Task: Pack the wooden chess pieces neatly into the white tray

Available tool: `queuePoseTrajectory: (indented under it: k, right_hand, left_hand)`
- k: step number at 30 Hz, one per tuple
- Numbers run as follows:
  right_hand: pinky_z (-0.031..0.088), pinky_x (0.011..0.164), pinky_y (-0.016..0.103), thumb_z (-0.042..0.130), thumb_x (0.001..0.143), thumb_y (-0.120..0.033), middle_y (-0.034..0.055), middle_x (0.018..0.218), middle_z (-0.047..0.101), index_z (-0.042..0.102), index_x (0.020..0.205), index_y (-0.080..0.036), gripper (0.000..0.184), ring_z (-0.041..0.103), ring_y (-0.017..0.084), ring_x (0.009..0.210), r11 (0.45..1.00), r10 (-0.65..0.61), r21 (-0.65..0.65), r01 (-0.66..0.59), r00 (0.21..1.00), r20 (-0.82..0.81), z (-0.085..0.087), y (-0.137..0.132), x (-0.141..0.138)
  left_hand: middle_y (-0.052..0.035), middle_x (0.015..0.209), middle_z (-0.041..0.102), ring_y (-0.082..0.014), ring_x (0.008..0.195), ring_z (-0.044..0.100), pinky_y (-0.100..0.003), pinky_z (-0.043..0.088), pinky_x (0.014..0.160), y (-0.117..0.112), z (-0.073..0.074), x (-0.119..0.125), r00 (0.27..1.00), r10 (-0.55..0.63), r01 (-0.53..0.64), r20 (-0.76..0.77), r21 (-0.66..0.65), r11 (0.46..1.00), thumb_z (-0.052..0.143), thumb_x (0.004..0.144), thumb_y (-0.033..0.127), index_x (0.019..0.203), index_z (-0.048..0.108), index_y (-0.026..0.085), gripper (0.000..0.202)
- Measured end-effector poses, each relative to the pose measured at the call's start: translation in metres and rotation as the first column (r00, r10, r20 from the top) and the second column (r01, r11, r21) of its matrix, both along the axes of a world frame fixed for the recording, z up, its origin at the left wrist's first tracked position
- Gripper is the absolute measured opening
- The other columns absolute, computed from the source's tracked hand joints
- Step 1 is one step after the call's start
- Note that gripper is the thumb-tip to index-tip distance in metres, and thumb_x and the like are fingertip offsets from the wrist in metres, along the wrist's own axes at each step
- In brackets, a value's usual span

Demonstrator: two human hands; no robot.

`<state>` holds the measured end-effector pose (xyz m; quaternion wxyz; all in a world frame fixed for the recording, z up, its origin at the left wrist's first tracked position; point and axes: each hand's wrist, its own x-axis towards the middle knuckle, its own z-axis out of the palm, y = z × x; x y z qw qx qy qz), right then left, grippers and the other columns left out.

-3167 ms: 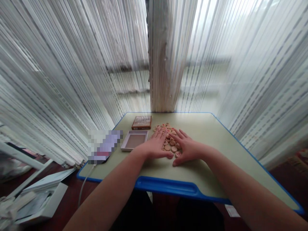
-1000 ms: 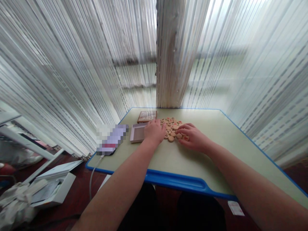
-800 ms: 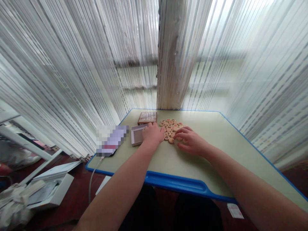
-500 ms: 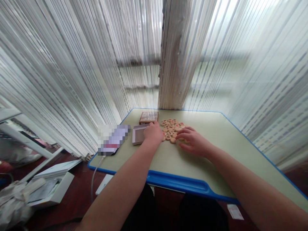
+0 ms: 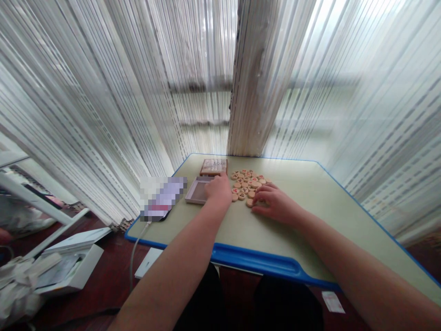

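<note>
My left hand point(image 5: 220, 188) is at the right side of a shallow open box point(image 5: 193, 193), its thumb side inside the box and its fingers bent over the edge. What the fingertips do there is partly hidden. To the right lies a cluster of round wooden Chinese chess pieces point(image 5: 244, 185), several with red or dark characters, others plain side up. My right hand point(image 5: 275, 202) rests low at the right of the cluster, fingers curved and slightly apart. Its fingertips touch or nearly touch a near piece point(image 5: 250, 202); the palm hides others.
Behind the open box lies a brown-edged box with a printed top point(image 5: 214, 166). A blurred phone point(image 5: 165, 197) with a cable lies at the left table edge. The pale table point(image 5: 327, 216) has a blue rim and front tray point(image 5: 255, 259). Curtains hang behind; an open white box point(image 5: 79, 271) sits lower left.
The open box has shifted slightly left and turned a little with my left hand at it. My right hand's fingers have drawn closer together and lower at the pieces. The view has shifted slightly.
</note>
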<state>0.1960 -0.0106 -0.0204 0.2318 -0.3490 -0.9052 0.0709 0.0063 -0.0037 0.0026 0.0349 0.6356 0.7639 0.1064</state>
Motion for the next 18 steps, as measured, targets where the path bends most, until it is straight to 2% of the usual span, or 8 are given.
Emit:
queuePoseTrajectory:
  k: [6, 15, 18]
  right_hand:
    - [0.043, 0.087, 0.036, 0.064, 0.078, -0.031, 0.0036, 0.088, 0.069, 0.07, 0.084, -0.023, 0.012, 0.058, 0.019, 0.087, 0.999, 0.044, 0.012, -0.044, 0.999, -0.003, -0.0023, -0.0022, -0.004]
    - [0.045, 0.08, 0.035, 0.058, 0.084, -0.036, 0.0067, 0.083, 0.07, 0.07, 0.082, -0.02, 0.02, 0.058, 0.019, 0.081, 0.998, 0.036, 0.062, -0.032, 0.998, -0.06, -0.0083, 0.0055, -0.0025]
    - [0.044, 0.079, 0.035, 0.052, 0.088, -0.035, 0.0075, 0.082, 0.069, 0.069, 0.081, -0.019, 0.024, 0.057, 0.019, 0.078, 0.997, 0.02, 0.073, -0.019, 1.0, -0.021, -0.0052, 0.0044, -0.0028]
  left_hand:
    - [-0.0186, 0.116, 0.061, -0.0274, 0.101, 0.063, -0.041, 0.051, 0.08, -0.0013, 0.0002, -0.0004, 0.999, -0.034, 0.034, 0.028, -0.018, 0.999, 0.035, 0.084, 0.009, 0.115, 0.05, 0.013, 0.034]
    - [-0.018, 0.119, 0.058, -0.0269, 0.103, 0.062, -0.04, 0.051, 0.081, -0.0007, -0.001, 0.0007, 0.998, -0.062, 0.062, -0.003, -0.044, 0.997, 0.043, 0.083, 0.014, 0.117, 0.049, 0.015, 0.034]
    - [-0.0185, 0.119, 0.058, -0.0263, 0.103, 0.062, -0.039, 0.051, 0.082, 0.0, -0.0014, 0.0014, 0.998, -0.063, 0.062, -0.003, -0.047, 0.997, 0.042, 0.084, 0.015, 0.117, 0.049, 0.015, 0.034]
